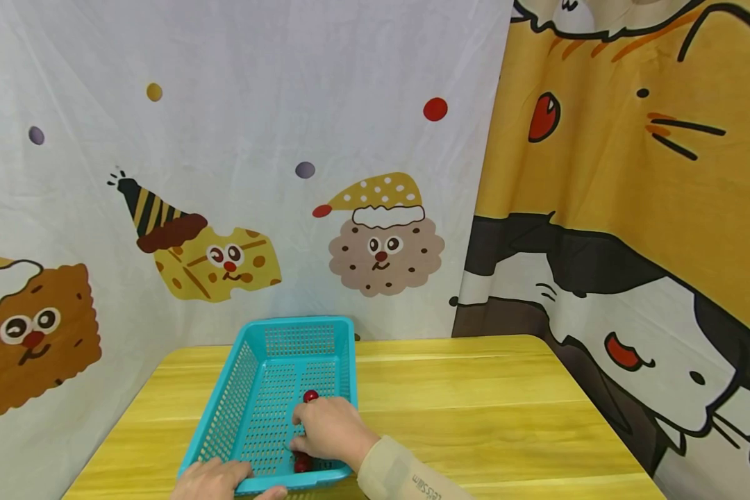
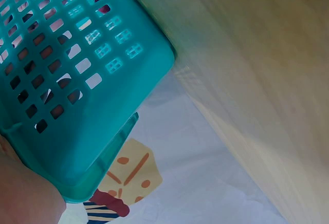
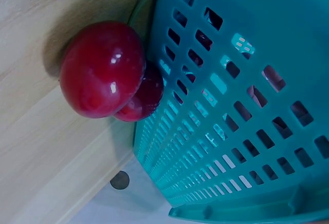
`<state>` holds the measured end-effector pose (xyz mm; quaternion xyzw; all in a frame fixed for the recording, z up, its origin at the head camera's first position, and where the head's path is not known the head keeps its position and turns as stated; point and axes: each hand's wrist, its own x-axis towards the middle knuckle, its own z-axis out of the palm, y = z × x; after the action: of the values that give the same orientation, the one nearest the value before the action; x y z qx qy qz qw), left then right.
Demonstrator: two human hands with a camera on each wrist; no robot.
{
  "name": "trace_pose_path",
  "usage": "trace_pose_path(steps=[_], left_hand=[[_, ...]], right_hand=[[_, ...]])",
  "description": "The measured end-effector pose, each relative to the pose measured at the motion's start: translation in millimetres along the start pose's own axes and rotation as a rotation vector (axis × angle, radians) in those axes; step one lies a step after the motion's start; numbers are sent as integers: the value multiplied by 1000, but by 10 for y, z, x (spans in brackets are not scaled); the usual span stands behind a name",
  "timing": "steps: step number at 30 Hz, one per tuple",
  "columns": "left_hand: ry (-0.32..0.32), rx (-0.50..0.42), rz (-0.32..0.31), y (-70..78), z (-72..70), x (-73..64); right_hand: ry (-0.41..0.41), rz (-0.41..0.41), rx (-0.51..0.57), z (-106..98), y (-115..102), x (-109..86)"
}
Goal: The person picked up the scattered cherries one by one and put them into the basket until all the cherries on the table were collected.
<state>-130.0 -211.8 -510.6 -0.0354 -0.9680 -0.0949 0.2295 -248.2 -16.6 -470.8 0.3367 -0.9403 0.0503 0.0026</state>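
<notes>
A turquoise plastic basket (image 1: pixel 265 347) with perforated walls stands on the table. My left hand (image 1: pixel 212 479) grips its near left rim, fingers over the edge; in the left wrist view, part of that hand (image 2: pixel 25 188) shows by the rim. Inside, at the right side, my right hand (image 1: pixel 334 427) reaches down with loosely bent fingers and a visible gap between thumb and forefinger. A red cherry (image 1: pixel 310 396) shows just beyond its knuckles, and dark red cherries (image 1: pixel 303 462) lie below the thumb. Two more cherries (image 3: pixel 103 70), one with a green stem, appear beside the basket wall in the right wrist view.
The yellow wood-grain table (image 1: pixel 475 417) extends to the right of the basket and ends at a rounded far corner. Behind it hangs a pale cloth (image 1: pixel 225 139) with cartoon prints. An orange printed curtain (image 1: pixel 600 173) hangs at the right.
</notes>
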Motion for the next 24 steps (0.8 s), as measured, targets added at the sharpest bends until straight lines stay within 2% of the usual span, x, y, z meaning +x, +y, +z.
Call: trace_pose_path(steps=[9, 20, 24], left_hand=[[2, 9, 1, -3, 6, 2], [64, 0, 47, -34, 22, -19], [36, 2, 53, -36, 8, -17]], right_hand=[[8, -3, -1, -5, 1, -1], [54, -27, 3, -11, -6, -37], [72, -22, 7, -19, -11, -61]])
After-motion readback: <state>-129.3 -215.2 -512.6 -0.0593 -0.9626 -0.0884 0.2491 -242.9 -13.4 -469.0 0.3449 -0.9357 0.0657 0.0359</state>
